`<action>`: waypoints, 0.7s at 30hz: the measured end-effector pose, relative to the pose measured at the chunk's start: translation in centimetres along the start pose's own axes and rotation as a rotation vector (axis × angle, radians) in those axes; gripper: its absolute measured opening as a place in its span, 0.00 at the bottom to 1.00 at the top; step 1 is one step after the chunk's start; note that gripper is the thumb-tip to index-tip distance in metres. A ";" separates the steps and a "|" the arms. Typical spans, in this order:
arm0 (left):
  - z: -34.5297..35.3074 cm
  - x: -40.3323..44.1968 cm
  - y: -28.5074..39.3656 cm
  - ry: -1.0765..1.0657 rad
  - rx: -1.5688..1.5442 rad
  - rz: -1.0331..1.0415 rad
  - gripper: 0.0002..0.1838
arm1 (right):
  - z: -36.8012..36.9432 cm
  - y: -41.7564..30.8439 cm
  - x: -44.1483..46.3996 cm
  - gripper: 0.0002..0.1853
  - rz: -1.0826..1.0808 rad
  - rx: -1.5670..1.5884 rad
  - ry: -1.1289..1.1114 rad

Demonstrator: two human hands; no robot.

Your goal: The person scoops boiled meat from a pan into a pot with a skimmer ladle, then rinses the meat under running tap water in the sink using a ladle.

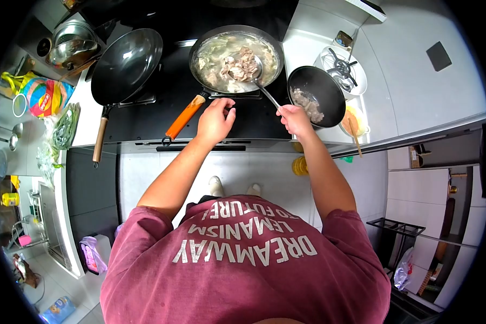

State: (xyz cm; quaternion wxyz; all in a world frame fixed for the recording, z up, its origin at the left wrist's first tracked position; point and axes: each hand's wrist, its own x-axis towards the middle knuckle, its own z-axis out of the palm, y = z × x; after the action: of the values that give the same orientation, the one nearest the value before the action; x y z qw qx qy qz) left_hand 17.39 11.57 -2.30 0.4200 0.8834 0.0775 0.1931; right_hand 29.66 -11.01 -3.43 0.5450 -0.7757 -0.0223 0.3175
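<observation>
My right hand is closed round the handle of a metal ladle. Its bowl, heaped with chunks of cooked meat, sits at the surface of a cloudy broth in a wok. Whether the bowl has holes is hidden by the meat. My left hand hovers near the wok's orange handle, fingers loosely bent and thumb apart, holding nothing. Right of the ladle stands a dark bowl-shaped pan with some meat pieces in it.
A black wok with a wooden handle rests on the left of the black stove top. At right are a white bowl with a black rack and a small bowl with a wooden utensil. Leafy greens lie at left.
</observation>
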 end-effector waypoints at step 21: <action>7.5 1.2 4.7 -0.221 -0.044 0.091 0.10 | -18.1 6.4 -7.9 0.10 -0.131 -0.411 0.446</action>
State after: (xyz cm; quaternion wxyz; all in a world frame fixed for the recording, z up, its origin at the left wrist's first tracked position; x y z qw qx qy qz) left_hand 21.41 3.58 -2.63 0.4359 0.8925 -0.0137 0.1147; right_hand 30.71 -31.60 -1.51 0.3875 -0.9171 -0.0160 0.0925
